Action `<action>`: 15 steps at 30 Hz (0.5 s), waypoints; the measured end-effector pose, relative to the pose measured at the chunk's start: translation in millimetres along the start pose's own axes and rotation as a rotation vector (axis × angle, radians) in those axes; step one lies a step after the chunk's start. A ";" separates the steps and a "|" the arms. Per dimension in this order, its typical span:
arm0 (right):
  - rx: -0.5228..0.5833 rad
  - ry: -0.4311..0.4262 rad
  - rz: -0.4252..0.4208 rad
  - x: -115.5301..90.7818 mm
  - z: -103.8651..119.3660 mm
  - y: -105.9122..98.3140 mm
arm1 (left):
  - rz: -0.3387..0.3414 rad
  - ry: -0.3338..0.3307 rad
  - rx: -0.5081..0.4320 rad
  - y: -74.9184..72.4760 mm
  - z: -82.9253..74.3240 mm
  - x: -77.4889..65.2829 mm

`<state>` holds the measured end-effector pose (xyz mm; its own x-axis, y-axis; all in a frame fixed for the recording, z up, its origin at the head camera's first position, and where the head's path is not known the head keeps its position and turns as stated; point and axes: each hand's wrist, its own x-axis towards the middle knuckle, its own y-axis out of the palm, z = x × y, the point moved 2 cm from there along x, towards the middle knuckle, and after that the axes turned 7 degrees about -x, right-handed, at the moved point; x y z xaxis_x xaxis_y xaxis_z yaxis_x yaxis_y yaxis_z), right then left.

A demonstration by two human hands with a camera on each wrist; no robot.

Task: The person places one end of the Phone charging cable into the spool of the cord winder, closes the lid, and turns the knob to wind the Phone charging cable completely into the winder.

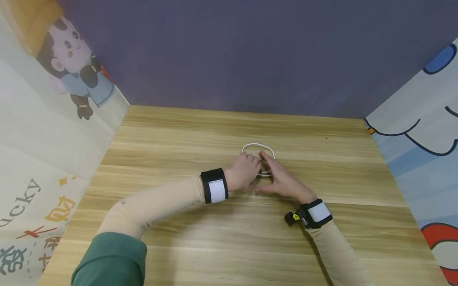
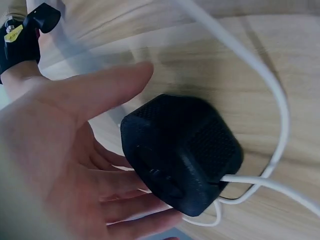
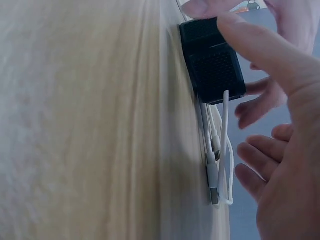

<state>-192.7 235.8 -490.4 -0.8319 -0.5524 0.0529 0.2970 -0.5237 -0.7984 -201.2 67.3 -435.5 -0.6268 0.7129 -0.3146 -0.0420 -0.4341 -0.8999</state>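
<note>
A black block with textured panels rests on the table, a white cable coming out of its side. My left hand curls over it from the left, fingers round its far side in the left wrist view. Across from it, my right hand is spread, thumb and fingers well apart. In the right wrist view the right thumb overlaps the upper corner of the block; contact cannot be told. A white USB plug hangs by the cable below the block. From above, the hands mostly hide the block.
The wooden table stretches around both hands. A dark blue-grey panel stands at its back edge. Printed sheets with cartoon figures line the left and right sides. Each wrist wears a black band.
</note>
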 end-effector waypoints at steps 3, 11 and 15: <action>-0.010 0.011 -0.006 -1.6 -0.8 -0.2 | 0.039 -0.010 0.030 -1.8 -3.2 4.7; -0.034 0.009 -0.036 -4.5 -3.8 -1.4 | 0.101 -0.022 0.155 -3.8 -8.1 9.1; -0.052 0.016 -0.046 -5.3 -5.6 -0.7 | 0.100 -0.021 0.154 -3.0 -8.2 10.7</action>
<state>-191.1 242.7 -493.5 -0.8515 -0.5180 0.0806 0.2345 -0.5138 -0.8253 -201.3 80.8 -438.7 -0.6498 0.6511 -0.3923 -0.0965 -0.5826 -0.8070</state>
